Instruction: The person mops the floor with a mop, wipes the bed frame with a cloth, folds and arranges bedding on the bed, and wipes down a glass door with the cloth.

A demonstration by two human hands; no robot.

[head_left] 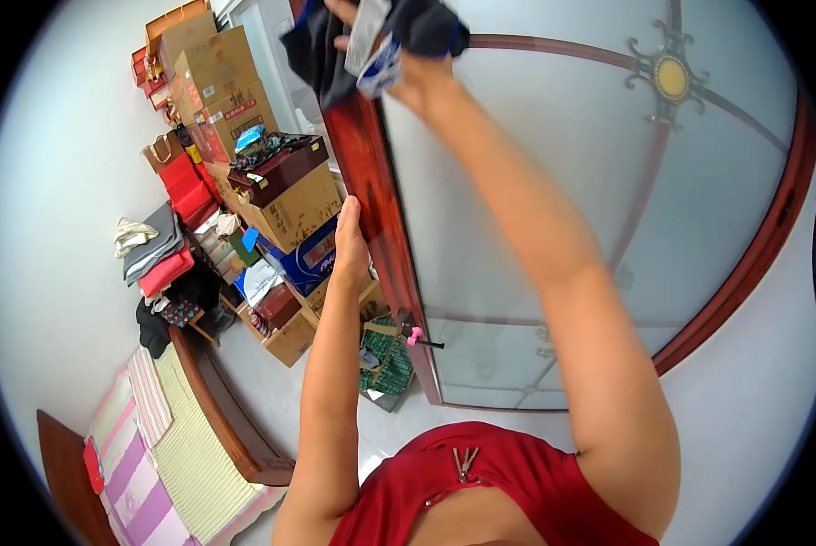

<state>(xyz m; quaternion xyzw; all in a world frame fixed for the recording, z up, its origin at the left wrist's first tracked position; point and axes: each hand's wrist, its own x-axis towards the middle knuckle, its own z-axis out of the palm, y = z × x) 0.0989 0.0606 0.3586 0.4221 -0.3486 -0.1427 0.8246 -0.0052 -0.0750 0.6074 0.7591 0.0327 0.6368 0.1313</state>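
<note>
My right hand [419,84], raised to the top of the view, is closed on a dark grey cloth [430,29] with blue edging. A white-and-blue label or wrapper [380,68] shows against the cloth; its print is too small to read. The bundle is at the upper end of a red-brown door frame [371,164] with frosted glass [499,182]. Lower down, my left hand [351,244] rests against the same door's edge, fingers straight and pointing up. Part of that hand is hidden by the door edge.
Stacked cardboard boxes [230,68] stand behind the door, with folded clothes [153,241] beside them. A green woven bag [385,355] lies on the floor by the door handle [426,341]. A bed [189,409] with striped covers is at lower left.
</note>
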